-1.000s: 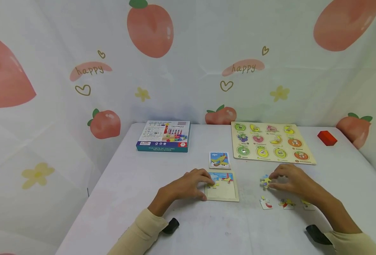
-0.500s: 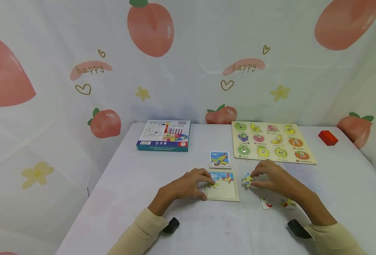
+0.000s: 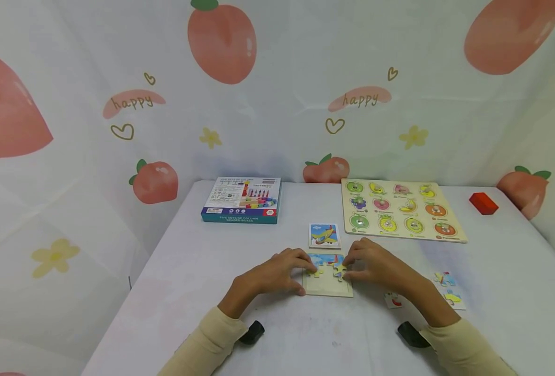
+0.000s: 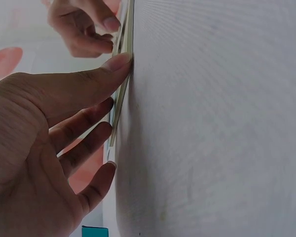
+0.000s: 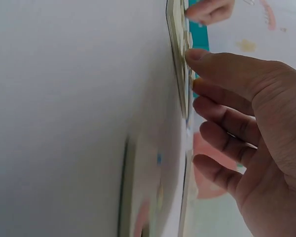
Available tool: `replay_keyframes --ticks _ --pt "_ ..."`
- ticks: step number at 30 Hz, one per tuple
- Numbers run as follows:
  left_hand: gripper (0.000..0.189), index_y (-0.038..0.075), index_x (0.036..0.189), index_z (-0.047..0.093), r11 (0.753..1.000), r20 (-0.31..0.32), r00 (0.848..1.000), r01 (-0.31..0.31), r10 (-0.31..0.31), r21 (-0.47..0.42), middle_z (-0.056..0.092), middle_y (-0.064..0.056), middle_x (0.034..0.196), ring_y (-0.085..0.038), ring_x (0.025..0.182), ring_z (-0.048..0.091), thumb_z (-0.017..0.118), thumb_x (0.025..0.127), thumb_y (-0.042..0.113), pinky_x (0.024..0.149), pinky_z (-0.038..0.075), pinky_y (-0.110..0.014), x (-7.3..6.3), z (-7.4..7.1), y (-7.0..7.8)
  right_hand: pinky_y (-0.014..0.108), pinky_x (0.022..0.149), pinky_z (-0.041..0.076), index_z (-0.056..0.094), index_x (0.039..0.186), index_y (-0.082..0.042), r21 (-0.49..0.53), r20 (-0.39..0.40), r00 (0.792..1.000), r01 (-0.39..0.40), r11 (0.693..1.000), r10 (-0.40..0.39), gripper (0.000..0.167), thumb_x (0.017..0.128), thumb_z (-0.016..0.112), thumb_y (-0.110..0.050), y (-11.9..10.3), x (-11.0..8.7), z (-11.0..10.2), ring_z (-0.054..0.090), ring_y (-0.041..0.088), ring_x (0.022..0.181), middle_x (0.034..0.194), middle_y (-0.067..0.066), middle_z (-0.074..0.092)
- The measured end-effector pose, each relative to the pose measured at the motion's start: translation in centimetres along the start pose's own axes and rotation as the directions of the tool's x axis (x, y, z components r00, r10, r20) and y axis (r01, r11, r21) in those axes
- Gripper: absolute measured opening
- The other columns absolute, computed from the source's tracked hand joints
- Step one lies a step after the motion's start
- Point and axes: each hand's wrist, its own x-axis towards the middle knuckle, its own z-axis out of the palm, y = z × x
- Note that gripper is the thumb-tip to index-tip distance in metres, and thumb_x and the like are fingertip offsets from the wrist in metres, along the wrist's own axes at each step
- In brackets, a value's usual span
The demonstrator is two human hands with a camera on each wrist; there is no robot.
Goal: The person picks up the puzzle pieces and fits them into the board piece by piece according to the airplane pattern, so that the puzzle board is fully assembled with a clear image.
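A small wooden jigsaw tray (image 3: 328, 289) lies on the table, its top row showing blue sky and a red plane tail. My left hand (image 3: 284, 271) holds the tray at its left side, thumb at the near left corner and fingertips over a yellow puzzle piece (image 3: 318, 272) inside. At the tray's right side, my right hand (image 3: 373, 267) pinches a yellow-and-blue puzzle piece (image 3: 339, 272) between thumb and fingers, over the tray just below the filled row. Behind the tray lies a picture card (image 3: 324, 236) of a yellow plane.
Loose puzzle pieces lie to the right: one (image 3: 392, 300) by the right forearm, others (image 3: 444, 279) beyond it. A fruit peg board (image 3: 376, 205) stretches across the back right, near a red block (image 3: 483, 203). A flat toy box (image 3: 240, 215) sits at the back left.
My right hand has moved left, carrying the puzzle piece from the loose pieces to the tray's right side. The left hand has stayed in place on the tray.
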Motion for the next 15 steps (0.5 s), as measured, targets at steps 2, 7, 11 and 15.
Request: replay_keyframes --ticks 2,7,11,15 --pt "0.051 0.023 0.138 0.072 1.000 0.000 1.000 -0.004 0.004 0.003 0.059 0.008 0.143 -0.016 0.140 0.046 0.087 0.090 0.024 0.118 0.038 -0.049 0.0 0.0 0.0 0.043 0.095 0.055 0.082 0.102 -0.020 -0.016 -0.001 1.000 0.030 0.999 -0.030 0.018 0.090 0.085 -0.034 -0.2 0.3 0.2 0.059 0.015 0.103 0.103 -0.011 0.068" --pt "0.051 0.024 0.139 0.072 1.000 -0.001 1.000 -0.008 0.008 0.006 0.059 0.008 0.143 -0.016 0.138 0.047 0.087 0.090 0.024 0.117 0.039 -0.047 0.1 0.0 -0.2 0.042 0.093 0.055 0.082 0.101 -0.018 -0.020 -0.018 0.997 0.076 0.997 -0.076 0.017 0.089 0.086 -0.030 -0.9 1.0 0.6 0.059 0.014 0.100 0.099 -0.011 0.068" --pt "0.051 0.024 0.139 0.072 1.000 0.004 1.000 -0.008 0.008 -0.002 0.058 0.007 0.143 -0.016 0.139 0.047 0.087 0.090 0.024 0.118 0.039 -0.047 0.1 0.1 -0.3 0.039 0.090 0.054 0.082 0.098 -0.017 -0.022 -0.024 0.996 0.088 0.996 -0.088 0.015 0.088 0.087 -0.028 -1.3 1.4 0.9 0.058 0.012 0.097 0.097 -0.011 0.067" --pt "0.051 0.023 0.139 0.072 1.000 0.007 1.000 -0.009 0.009 -0.008 0.059 0.007 0.143 -0.017 0.139 0.047 0.087 0.090 0.024 0.118 0.038 -0.048 0.1 0.1 -0.3 0.037 0.089 0.054 0.082 0.097 -0.018 -0.025 -0.008 0.996 0.084 0.996 -0.084 0.014 0.088 0.087 -0.028 -1.7 1.8 0.9 0.057 0.011 0.095 0.096 -0.012 0.066"
